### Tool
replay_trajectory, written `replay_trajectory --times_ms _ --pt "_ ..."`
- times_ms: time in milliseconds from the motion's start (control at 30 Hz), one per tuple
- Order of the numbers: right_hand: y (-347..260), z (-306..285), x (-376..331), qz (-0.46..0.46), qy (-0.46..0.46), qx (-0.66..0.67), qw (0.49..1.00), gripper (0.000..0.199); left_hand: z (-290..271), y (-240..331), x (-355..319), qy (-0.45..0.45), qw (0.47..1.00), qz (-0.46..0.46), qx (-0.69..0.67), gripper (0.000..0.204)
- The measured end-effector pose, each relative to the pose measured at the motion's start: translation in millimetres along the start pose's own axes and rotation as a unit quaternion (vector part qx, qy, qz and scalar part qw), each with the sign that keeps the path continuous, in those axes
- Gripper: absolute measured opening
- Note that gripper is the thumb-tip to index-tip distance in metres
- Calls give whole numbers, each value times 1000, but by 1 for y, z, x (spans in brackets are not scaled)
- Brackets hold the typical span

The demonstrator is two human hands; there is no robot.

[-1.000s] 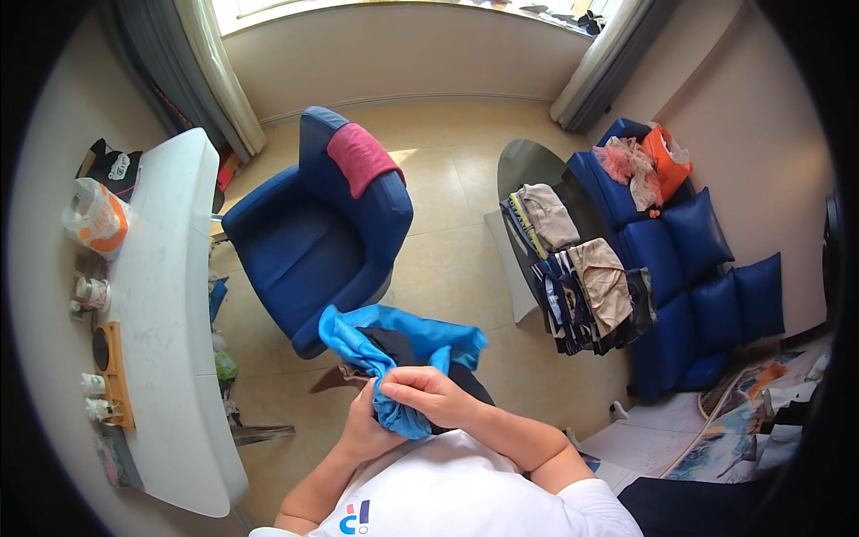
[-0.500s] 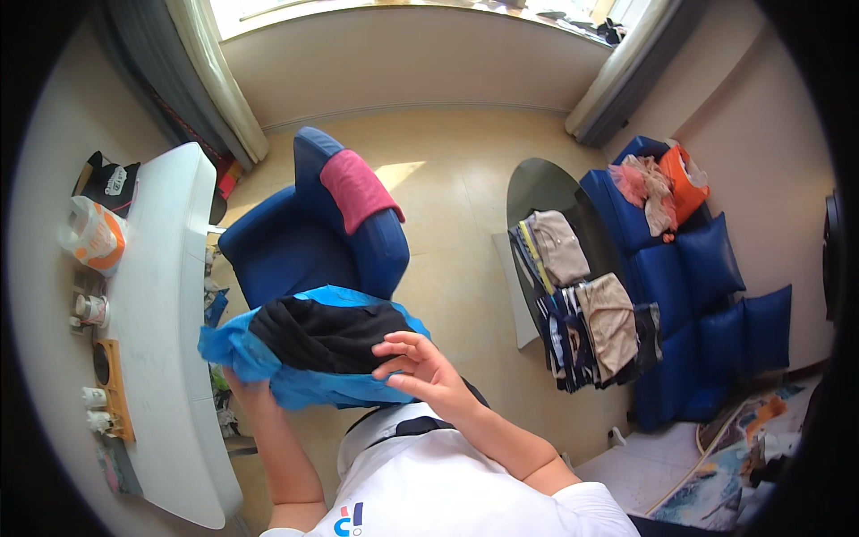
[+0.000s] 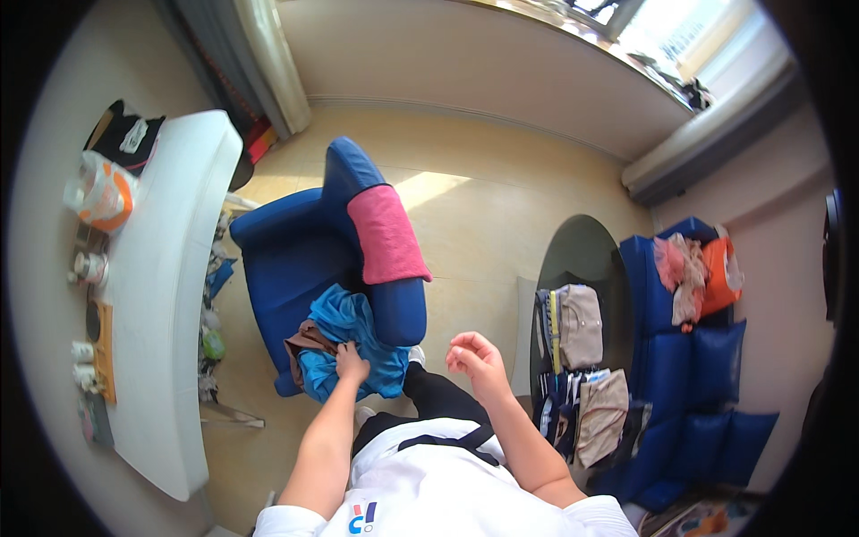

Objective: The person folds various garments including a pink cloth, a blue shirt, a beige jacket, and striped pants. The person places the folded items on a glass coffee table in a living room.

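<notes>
On the near part of a blue armchair (image 3: 291,255) lies a crumpled bright blue cloth (image 3: 344,309), with a brown cloth (image 3: 309,343) bunched against its left side. My left hand (image 3: 352,362) reaches down onto the heap, its fingers curled into the blue fabric near the brown piece. Raised to the right of the chair, my right hand (image 3: 479,360) touches nothing and holds nothing; its fingers are loosely bent and apart from the thumb. Over the chair's back hangs a pink towel (image 3: 387,234).
To the right, stacks of folded clothes (image 3: 582,327) lie on a dark oval glass table (image 3: 582,246). Beyond it stands a blue sofa (image 3: 667,358) with cushions, an orange bag (image 3: 720,277) and pink clothing (image 3: 684,268). A long white table (image 3: 165,313) runs along the left.
My left hand has lowered the blue cloth onto the chair; the brown cloth now shows. The black garment is out of sight. My right hand has moved away to the right, and the view has turned.
</notes>
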State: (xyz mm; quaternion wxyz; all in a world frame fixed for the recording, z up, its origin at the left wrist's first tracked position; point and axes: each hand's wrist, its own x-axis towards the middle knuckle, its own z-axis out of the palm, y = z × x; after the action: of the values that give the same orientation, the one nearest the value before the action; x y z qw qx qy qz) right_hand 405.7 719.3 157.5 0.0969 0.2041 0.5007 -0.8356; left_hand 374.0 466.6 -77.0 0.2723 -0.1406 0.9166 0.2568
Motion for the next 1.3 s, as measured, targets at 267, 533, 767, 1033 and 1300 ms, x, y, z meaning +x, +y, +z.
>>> replay_trajectory --times_ms 267,533,767,1033,1300 --pt "60 -27 193 255 112 -19 960 46 -13 -41 -112 69 996 53 -18 56" --pt "-22 60 199 77 -124 323 935 34 -20 -99 -208 224 907 -127 -332 46" --pt "52 173 57 171 -373 24 912 34 -125 -43 -272 248 662 31 -706 46" --pt "147 232 -121 424 -566 -124 696 30 -97 -100 -308 122 227 364 -895 38" --pt "200 249 -196 389 -586 -247 666 38 -74 -158 -359 190 99 284 -934 37"
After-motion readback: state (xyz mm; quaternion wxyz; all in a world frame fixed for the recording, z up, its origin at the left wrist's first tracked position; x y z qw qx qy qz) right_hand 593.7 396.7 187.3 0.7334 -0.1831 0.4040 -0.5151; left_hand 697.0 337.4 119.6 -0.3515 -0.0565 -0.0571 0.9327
